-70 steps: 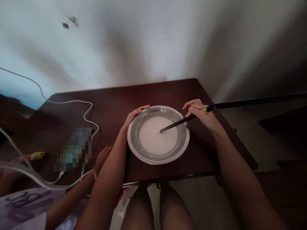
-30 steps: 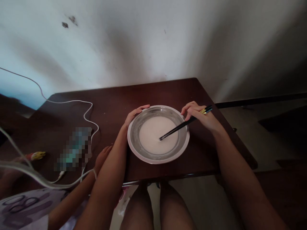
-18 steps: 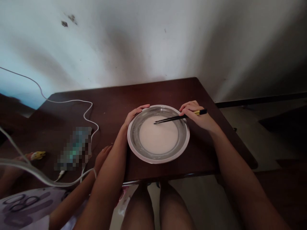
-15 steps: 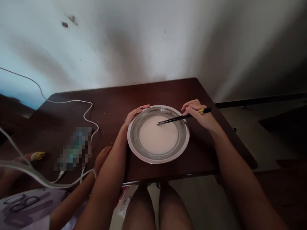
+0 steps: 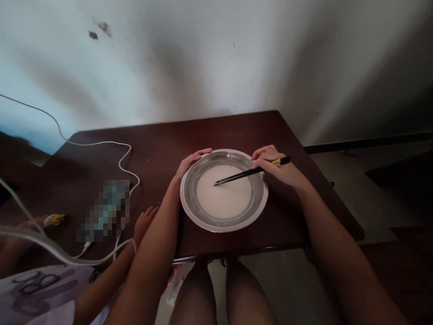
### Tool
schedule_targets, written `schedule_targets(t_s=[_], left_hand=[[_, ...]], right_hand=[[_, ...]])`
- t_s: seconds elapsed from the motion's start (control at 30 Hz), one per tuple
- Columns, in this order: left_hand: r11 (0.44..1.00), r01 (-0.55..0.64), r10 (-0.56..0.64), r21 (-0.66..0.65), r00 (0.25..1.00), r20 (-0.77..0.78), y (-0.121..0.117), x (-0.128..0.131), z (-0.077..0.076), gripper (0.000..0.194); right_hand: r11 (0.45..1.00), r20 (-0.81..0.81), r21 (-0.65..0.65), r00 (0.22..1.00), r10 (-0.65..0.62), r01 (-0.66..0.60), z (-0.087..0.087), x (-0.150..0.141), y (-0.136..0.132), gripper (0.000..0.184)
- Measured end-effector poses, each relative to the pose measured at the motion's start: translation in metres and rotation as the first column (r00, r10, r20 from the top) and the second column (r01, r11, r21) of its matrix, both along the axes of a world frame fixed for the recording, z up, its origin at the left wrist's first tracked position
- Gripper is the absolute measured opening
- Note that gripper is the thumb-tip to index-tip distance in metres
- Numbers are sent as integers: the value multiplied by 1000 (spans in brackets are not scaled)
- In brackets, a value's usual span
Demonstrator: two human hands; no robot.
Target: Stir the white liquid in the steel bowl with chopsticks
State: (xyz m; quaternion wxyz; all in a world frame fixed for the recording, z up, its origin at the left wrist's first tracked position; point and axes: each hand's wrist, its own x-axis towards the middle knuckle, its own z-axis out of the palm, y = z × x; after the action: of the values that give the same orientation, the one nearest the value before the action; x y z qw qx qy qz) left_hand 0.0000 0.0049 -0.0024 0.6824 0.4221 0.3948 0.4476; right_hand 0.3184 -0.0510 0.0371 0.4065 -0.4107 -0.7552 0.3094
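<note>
A shallow metal bowl (image 5: 189, 205) with a white rim sits on the dark wooden table (image 5: 162, 158), holding a pale milky batter (image 5: 225, 198). My left hand (image 5: 190, 162) grips the bowl's far-left rim with curled fingers. My right hand (image 5: 275, 169) is closed on a pair of black chopsticks (image 5: 243, 174) with yellow ends. Their tips dip into the batter left of the bowl's centre.
Another person's small hand (image 5: 144, 223) rests on the table's near edge at my left, its arm in a patterned sleeve (image 5: 37, 293). A white cable (image 5: 123, 162) loops over the table beside a blurred object (image 5: 104, 210). A wall stands right behind the table.
The chopsticks have circled through the batter: tips near the front a second ago, then at the back, now left of centre. My left hand has stayed on the rim.
</note>
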Motion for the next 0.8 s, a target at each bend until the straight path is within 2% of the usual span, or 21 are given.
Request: schedule_targets(t_s=[0.1, 0.17, 0.3, 0.47, 0.53, 0.7, 0.8], left_hand=[[1000, -7, 7, -1, 1000, 17, 0, 0, 0, 34], [1000, -11, 11, -13, 1000, 28, 0, -1, -1, 34], [1000, -4, 4, -15, 999, 38, 0, -2, -2, 33], [1000, -7, 7, -7, 1000, 25, 1, -1, -2, 33], [1000, 1, -1, -3, 1000, 21, 1, -1, -2, 34], [1000, 10, -10, 14, 1000, 6, 2, -2, -2, 32], [1000, 3, -2, 12, 1000, -4, 1, -3, -2, 33]], right_hand=[[993, -56, 52, 993, -103, 106, 0, 6, 2, 31], [990, -106, 59, 987, -118, 125, 2, 11, 2, 35], [1000, -133, -24, 991, -18, 15, 7, 13, -2, 39], [994, -45, -79, 996, 72, -75, 4, 0, -5, 27], [997, -34, -62, 998, 45, -47, 2, -2, -4, 27], [991, -100, 40, 988, -120, 125, 2, 8, 2, 31], [993, -158, 36, 982, -105, 112, 5, 14, 2, 39]])
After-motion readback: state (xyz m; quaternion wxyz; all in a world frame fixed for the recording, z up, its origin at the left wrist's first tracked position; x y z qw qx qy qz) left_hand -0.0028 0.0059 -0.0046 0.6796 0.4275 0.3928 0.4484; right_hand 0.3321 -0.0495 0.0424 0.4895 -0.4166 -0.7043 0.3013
